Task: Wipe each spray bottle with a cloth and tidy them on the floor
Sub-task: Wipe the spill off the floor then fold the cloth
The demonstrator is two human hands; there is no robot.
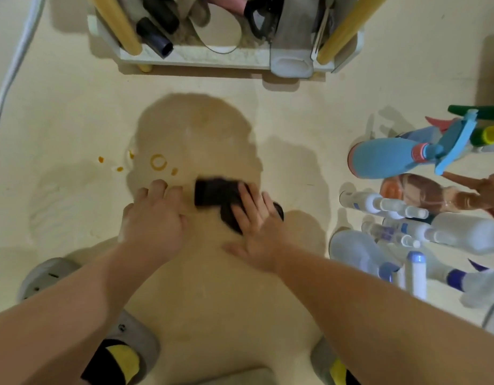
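A dark cloth (212, 194) lies on the cream floor in front of me. My right hand (258, 232) presses flat on its right part with straight fingers. My left hand (154, 218) rests on the floor just left of the cloth, fingers slightly bent, holding nothing. Several spray bottles lie in a heap at the right: a blue one (390, 159) with a light-blue trigger, an orange-brown one (432, 194), white ones (462, 232) and a pale one with a blue cap (359, 252).
A white caddy (201, 55) with yellow poles, dark tubes and brushes stands at the far middle. Orange stains (158, 162) mark the floor left of the cloth. A white hose (15, 59) runs along the left. My grey shoes (46, 276) are near the bottom.
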